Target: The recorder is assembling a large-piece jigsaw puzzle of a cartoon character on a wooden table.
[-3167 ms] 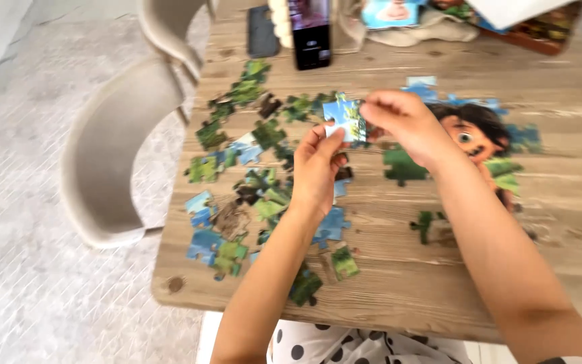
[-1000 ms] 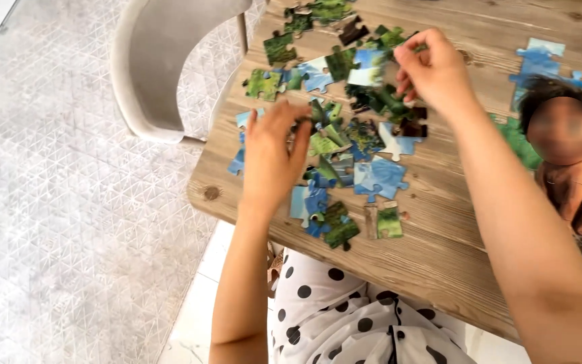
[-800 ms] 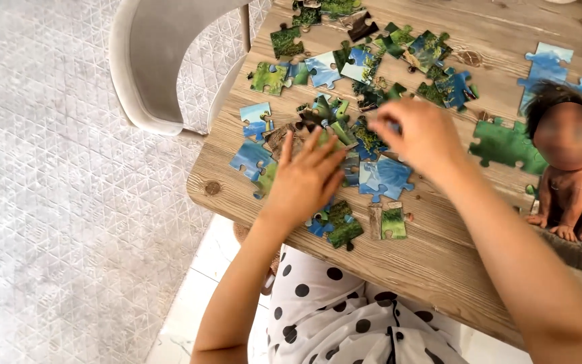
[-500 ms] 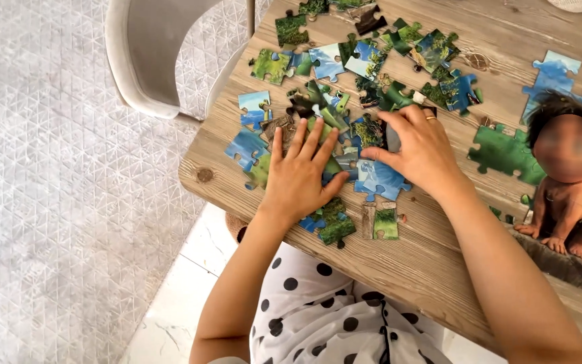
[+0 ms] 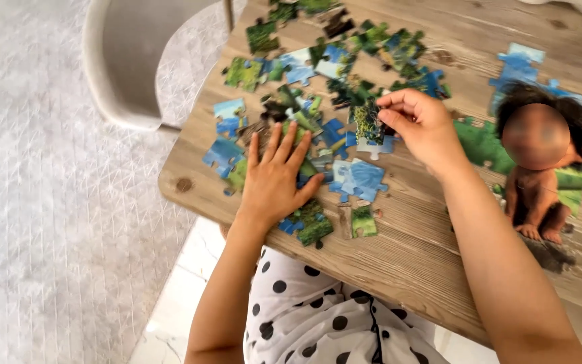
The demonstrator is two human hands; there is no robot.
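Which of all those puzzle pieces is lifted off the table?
The dark green piece pinched in the right hand. It is held at the fingertips, while the other loose pieces lie flat on the table, some under the flat left hand.

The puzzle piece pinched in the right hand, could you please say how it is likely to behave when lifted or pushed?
The puzzle piece looks flat and thin, so it is probably light and fairly stiff. The right hand holds it by fingertips alone, which suggests little weight. Pushed across the wooden table, it would likely slide, not roll, perhaps catching on the loose pieces.
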